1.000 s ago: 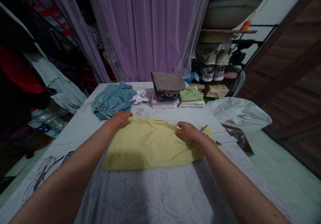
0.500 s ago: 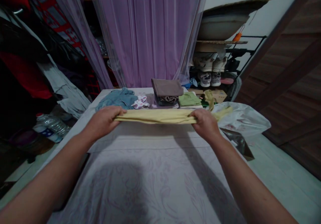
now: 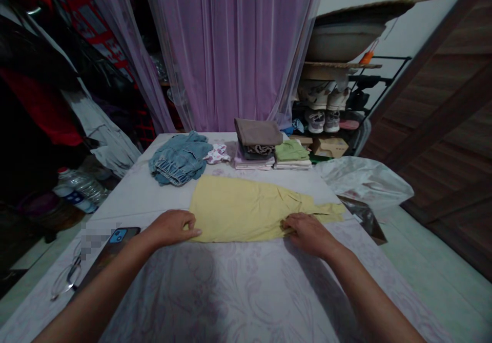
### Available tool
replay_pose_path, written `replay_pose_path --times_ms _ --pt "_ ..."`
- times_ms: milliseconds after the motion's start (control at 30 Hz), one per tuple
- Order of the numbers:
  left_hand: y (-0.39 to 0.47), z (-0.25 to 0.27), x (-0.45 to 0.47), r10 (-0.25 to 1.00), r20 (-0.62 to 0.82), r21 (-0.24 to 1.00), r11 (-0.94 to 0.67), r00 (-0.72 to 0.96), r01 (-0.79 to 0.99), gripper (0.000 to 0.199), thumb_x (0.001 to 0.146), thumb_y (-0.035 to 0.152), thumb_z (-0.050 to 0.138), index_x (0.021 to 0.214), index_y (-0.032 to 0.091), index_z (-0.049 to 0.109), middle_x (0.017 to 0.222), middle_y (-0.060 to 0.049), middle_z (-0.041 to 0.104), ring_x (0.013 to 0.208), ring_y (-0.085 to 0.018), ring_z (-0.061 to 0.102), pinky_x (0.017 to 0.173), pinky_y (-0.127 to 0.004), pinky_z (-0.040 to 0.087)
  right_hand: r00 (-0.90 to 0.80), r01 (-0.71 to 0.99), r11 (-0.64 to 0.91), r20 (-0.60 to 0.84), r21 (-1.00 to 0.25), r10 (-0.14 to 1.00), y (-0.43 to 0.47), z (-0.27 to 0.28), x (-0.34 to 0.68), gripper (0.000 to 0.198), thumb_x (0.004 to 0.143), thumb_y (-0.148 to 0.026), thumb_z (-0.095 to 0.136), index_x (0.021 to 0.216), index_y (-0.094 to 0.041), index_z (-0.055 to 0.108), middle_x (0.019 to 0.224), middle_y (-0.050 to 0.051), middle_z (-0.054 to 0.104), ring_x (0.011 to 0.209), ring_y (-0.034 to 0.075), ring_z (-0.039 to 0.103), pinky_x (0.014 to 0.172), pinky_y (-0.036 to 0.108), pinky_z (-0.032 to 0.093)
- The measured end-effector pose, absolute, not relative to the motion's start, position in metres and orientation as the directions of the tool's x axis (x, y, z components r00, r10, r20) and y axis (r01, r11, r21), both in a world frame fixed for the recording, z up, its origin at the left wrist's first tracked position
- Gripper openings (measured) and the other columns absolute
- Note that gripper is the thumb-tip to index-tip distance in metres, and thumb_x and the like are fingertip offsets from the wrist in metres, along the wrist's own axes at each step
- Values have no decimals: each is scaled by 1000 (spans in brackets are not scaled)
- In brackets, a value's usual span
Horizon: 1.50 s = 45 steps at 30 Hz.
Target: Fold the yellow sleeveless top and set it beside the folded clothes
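Note:
A yellow garment (image 3: 238, 207) lies spread on the cloth-covered table, with narrow strap-like ends stretching to the right. My left hand (image 3: 175, 228) pinches its near left corner, thumb and fingers together. At the near edge further right, my right hand (image 3: 307, 233) is closed on a bunched part of the garment; its fingertips are partly hidden. Beyond the cloth sit a crumpled pair of denim bottoms (image 3: 179, 158), a small white patterned cloth (image 3: 217, 154), a folded stack topped with a brown piece (image 3: 258, 133), and a stack with a green piece (image 3: 291, 150) on top.
A phone (image 3: 117, 236) and eyeglasses (image 3: 69, 277) lie at the table's left side, by my left forearm. A clear plastic bag (image 3: 369, 181) hangs over the right edge above a box (image 3: 378, 233). Purple curtains (image 3: 230, 51) and a shoe rack (image 3: 326, 102) stand behind.
The yellow garment, held stretched in the air between both hands, has come down and toward me. It now lies flat on the table, each hand still at its near edge.

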State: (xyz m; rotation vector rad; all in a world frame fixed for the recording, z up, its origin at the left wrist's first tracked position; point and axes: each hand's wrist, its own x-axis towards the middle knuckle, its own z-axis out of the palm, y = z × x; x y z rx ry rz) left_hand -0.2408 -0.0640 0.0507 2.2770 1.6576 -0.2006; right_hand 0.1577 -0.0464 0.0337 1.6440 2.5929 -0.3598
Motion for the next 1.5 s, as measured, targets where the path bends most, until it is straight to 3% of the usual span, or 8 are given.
replay_pose_path --times_ms 67,167,367,533,800,1033,1267,1500 --pt "-53 56 -223 925 -258 139 -249 277 959 38 91 52 42 90 23 68 96 -6 74 93 -24 68 83 -34 50 -385 919 358 -187 -166 904 -43 46 146 24 80 -18 54 94 -24 72 100 5 73 95 22 65 79 28 41" --pt "-30 44 -187 942 -81 174 -309 327 935 42 97 42 35 119 22 64 129 -9 65 122 -23 57 103 -35 41 -300 939 285 -53 -190 953 -32 53 108 26 92 -28 46 99 -24 71 103 7 73 95 20 66 80 27 43" --pt "14 -11 -151 987 -45 81 -150 154 985 56 98 48 32 148 23 39 158 -10 29 147 -30 24 118 -52 17 -548 800 543 58 -254 835 -11 13 40 44 96 -37 45 136 -22 53 146 12 48 135 24 43 111 41 30" --pt "21 -26 -158 995 -6 52 -99 100 994 59 97 52 30 150 26 36 159 -10 29 147 -30 24 117 -55 18 -458 879 454 6 -146 889 4 -16 82 57 99 -49 33 147 -20 41 157 13 32 145 27 27 116 52 17" --pt "28 -26 -174 1000 24 36 6 -7 999 58 98 49 27 149 23 37 158 -8 31 146 -29 25 116 -54 21 -196 980 198 60 -29 979 19 -23 148 55 100 -44 30 146 -17 41 155 13 35 142 27 32 114 52 23" --pt "34 -13 -172 988 -36 33 151 -149 988 57 98 42 25 149 19 37 159 -9 27 148 -31 17 117 -60 10 -174 984 177 97 -20 980 16 -27 143 53 100 -43 32 145 -18 42 154 12 37 141 28 34 113 53 22" --pt "-1 -27 -47 981 63 272 -196 186 942 58 99 46 23 147 19 43 155 -10 36 145 -29 29 119 -52 18 -193 981 190 123 29 974 16 -28 144 52 99 -42 31 144 -18 44 152 12 41 139 27 36 110 52 26" --pt "-9 -33 -105 991 55 243 -128 118 962 57 97 51 32 147 24 41 157 -7 32 146 -29 25 119 -56 15 -215 977 212 160 38 963 17 -34 146 48 99 -40 32 141 -21 46 150 12 44 137 25 38 109 50 28"
